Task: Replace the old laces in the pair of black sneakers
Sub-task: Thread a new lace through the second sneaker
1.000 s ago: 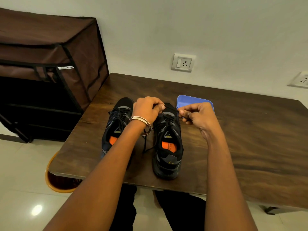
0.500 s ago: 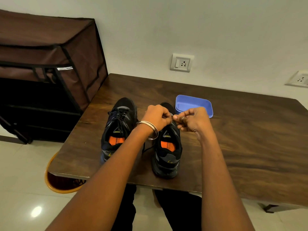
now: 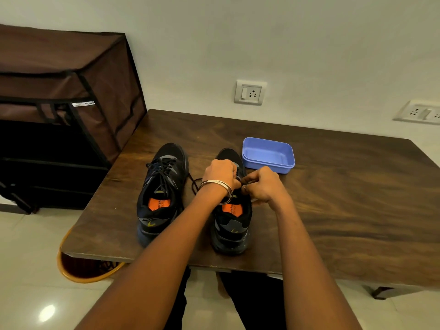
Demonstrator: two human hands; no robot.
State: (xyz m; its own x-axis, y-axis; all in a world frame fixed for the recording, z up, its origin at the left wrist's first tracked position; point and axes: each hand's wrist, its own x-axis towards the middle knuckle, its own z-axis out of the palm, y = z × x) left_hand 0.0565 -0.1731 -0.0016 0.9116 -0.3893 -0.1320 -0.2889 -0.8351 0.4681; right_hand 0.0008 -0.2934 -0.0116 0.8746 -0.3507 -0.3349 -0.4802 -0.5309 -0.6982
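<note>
Mid-lacing: left hand and right hand both in pinching grip on lace over right sneaker on worktop, left sneaker apparently laced but untied, right likely unfinished.
</note>
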